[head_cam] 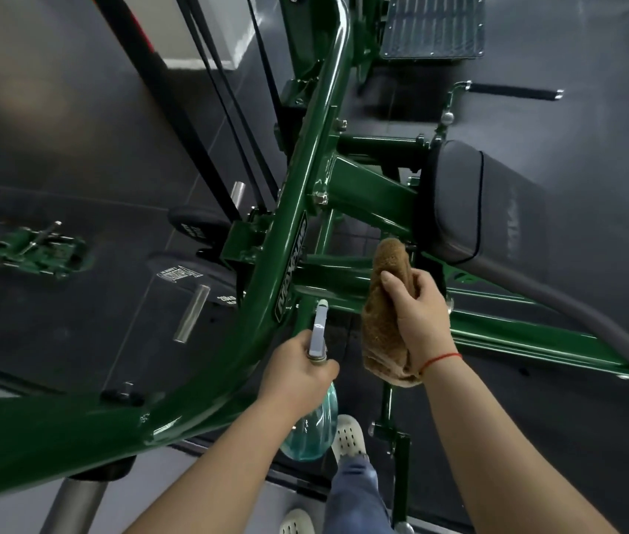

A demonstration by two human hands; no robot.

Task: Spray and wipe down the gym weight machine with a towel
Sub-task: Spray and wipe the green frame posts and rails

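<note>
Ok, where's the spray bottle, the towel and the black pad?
spray bottle (311, 437), head view, on its blue-green body.
brown towel (380, 321), head view, on its middle.
black pad (455, 202), head view, on its rounded end.

Looking steeply down through a green machine frame (305, 194). Gripping a blue bottle (311, 429) by the neck in the left hand (297, 370), with its sprayer (319, 329) pointed away at the crossbars (328, 281). Holding a bunched brown towel (380, 302) in the right hand (420, 314), top end just beside a black pad (459, 202). Standing in white shoes (349, 435) on dark floor (74, 129).
</note>
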